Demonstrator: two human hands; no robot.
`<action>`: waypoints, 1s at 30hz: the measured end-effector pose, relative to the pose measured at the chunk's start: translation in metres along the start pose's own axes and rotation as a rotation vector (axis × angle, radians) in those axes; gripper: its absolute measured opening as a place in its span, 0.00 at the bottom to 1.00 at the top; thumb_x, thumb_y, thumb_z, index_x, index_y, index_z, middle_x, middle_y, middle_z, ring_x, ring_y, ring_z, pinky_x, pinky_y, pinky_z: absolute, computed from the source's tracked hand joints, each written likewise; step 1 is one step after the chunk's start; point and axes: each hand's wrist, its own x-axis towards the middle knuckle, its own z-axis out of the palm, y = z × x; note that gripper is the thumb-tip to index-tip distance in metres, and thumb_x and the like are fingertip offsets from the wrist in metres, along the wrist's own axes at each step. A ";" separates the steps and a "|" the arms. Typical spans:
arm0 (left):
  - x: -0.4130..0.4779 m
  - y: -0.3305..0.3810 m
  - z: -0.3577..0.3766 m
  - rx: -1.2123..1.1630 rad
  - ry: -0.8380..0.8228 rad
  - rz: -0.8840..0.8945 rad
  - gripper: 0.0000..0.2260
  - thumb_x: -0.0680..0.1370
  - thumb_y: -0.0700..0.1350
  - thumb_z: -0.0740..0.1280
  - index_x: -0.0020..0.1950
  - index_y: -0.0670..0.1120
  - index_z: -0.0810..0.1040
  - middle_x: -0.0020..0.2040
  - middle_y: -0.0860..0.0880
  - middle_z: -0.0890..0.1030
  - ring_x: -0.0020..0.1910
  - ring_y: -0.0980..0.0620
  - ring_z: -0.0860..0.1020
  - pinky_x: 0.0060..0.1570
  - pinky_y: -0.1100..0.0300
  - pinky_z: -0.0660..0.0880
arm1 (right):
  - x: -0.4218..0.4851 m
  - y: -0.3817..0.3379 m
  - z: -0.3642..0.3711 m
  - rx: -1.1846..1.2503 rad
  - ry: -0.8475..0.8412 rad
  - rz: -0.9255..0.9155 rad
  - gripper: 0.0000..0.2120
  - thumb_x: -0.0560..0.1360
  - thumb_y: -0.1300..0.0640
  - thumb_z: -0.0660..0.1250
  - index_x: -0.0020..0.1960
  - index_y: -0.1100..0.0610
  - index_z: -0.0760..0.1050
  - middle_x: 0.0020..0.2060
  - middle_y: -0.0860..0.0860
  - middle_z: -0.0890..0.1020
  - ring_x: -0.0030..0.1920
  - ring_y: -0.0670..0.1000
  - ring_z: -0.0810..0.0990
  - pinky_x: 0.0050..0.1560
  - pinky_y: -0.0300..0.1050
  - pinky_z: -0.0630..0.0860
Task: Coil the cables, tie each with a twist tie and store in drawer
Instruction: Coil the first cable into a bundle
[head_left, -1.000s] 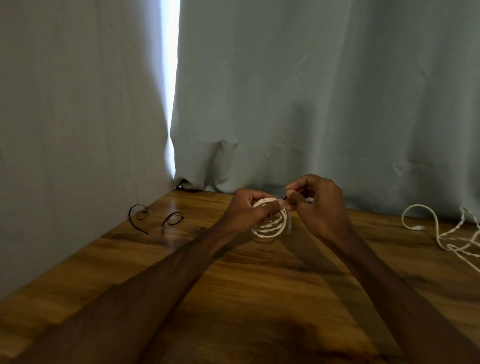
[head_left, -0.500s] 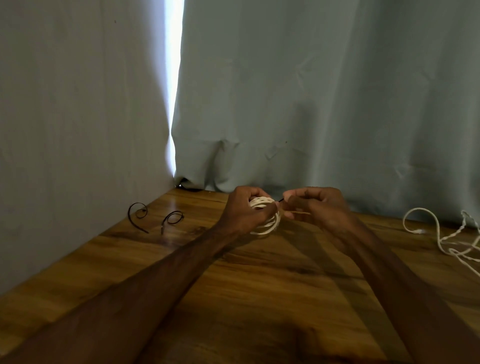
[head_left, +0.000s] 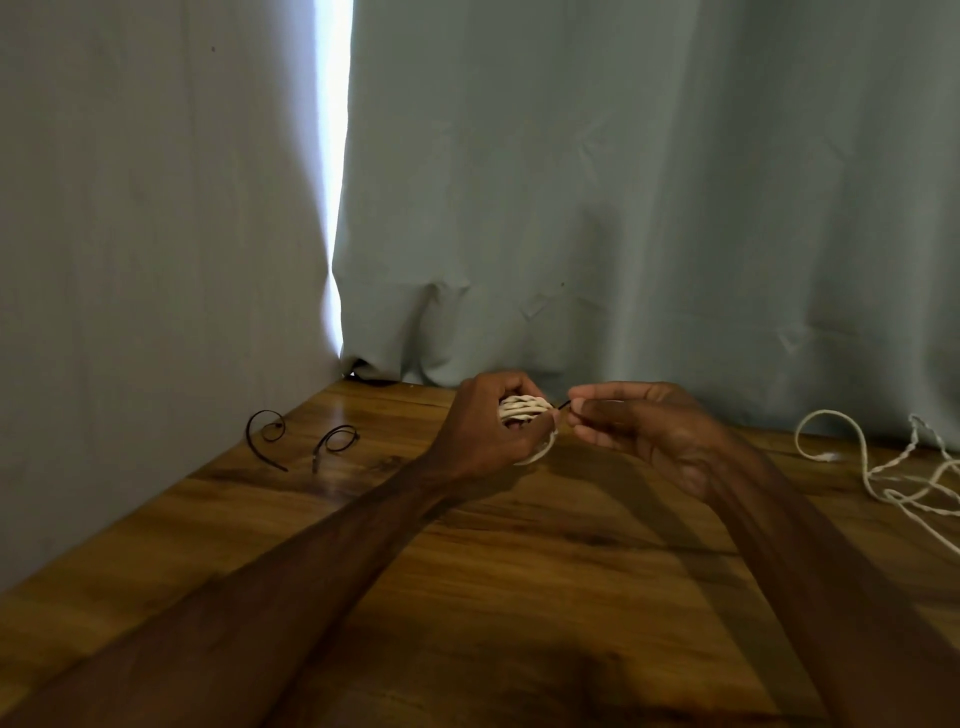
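Observation:
My left hand (head_left: 488, 426) grips a small coil of white cable (head_left: 523, 407) just above the wooden table (head_left: 519, 571), fingers curled round the bundle. A thin dark twist tie (head_left: 563, 404) sticks out of the coil to the right, and my right hand (head_left: 639, 431) pinches its end between thumb and fingertips. Most of the tie is hidden by fingers. A second white cable (head_left: 883, 467) lies loose and uncoiled at the table's right edge.
Two spare dark twist ties, one (head_left: 267, 434) curled near the left wall and the other (head_left: 335, 441) beside it, lie on the table. A pale curtain (head_left: 623, 208) hangs along the back edge, and a wall (head_left: 130, 260) bounds the left side.
The coil has turned from facing me flat to edge-on in my left hand. My right hand has dropped slightly and rolled palm-up while still pinching the tie.

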 end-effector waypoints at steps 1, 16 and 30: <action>0.000 0.001 0.000 0.002 -0.003 0.010 0.08 0.73 0.45 0.79 0.48 0.44 0.84 0.41 0.51 0.86 0.39 0.54 0.84 0.38 0.54 0.82 | 0.000 0.000 0.000 0.001 0.002 0.004 0.12 0.72 0.71 0.72 0.56 0.69 0.82 0.49 0.64 0.87 0.45 0.54 0.88 0.47 0.44 0.86; -0.001 0.007 0.000 -0.074 -0.039 -0.008 0.07 0.74 0.44 0.78 0.48 0.44 0.84 0.42 0.50 0.86 0.40 0.52 0.85 0.42 0.49 0.83 | 0.000 0.003 0.003 -0.112 0.003 -0.103 0.11 0.73 0.69 0.74 0.56 0.65 0.83 0.48 0.60 0.88 0.45 0.53 0.88 0.43 0.42 0.85; -0.002 0.009 -0.001 -0.157 -0.037 -0.114 0.07 0.74 0.45 0.78 0.48 0.46 0.84 0.42 0.48 0.87 0.40 0.49 0.86 0.43 0.43 0.84 | 0.001 0.007 0.007 -0.255 0.007 -0.249 0.10 0.74 0.67 0.73 0.55 0.65 0.84 0.46 0.59 0.88 0.45 0.54 0.88 0.40 0.42 0.84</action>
